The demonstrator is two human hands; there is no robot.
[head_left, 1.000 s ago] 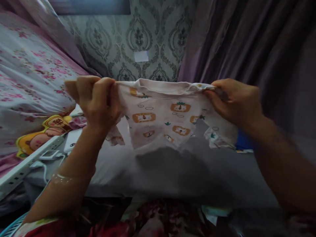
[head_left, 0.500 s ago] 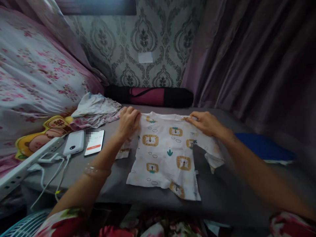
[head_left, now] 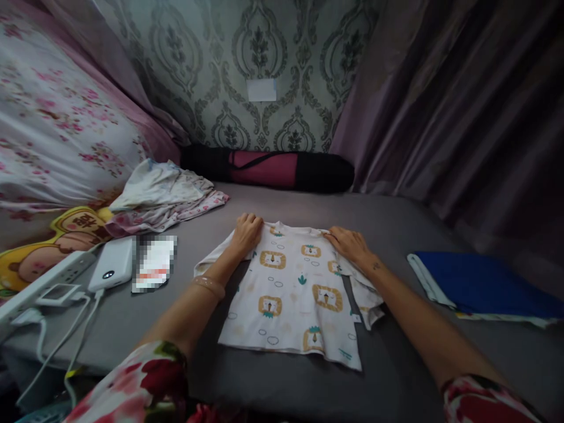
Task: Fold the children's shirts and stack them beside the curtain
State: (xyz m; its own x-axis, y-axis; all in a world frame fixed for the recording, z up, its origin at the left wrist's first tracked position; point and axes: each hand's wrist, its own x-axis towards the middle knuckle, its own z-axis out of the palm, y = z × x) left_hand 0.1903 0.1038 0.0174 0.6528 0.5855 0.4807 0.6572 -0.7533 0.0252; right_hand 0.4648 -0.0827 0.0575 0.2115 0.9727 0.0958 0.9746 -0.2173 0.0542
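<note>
A small white shirt (head_left: pixel 291 294) printed with tan lion faces and green plants lies spread on the grey bed surface (head_left: pixel 388 364), collar away from me, hem toward me. My left hand (head_left: pixel 247 232) grips its left shoulder, fingers closed on the cloth. At the other shoulder, my right hand (head_left: pixel 350 242) pinches the fabric beside the collar. The left sleeve reaches out behind my left forearm, which partly covers it. The right sleeve hangs crumpled beneath my right wrist.
Left are crumpled clothes (head_left: pixel 165 191), a yellow cartoon cushion (head_left: pixel 48 249), a power strip (head_left: pixel 48 282), a white power bank (head_left: pixel 113 264) with cables, and a phone (head_left: pixel 154 264). Folded blue cloth (head_left: pixel 489 282) lies right. A black and maroon bag (head_left: pixel 268 169) lies along the wall.
Both hands have come down and closer to me with the shirt, which now lies flatter, its hem straighter. My view has tipped downward a little.
</note>
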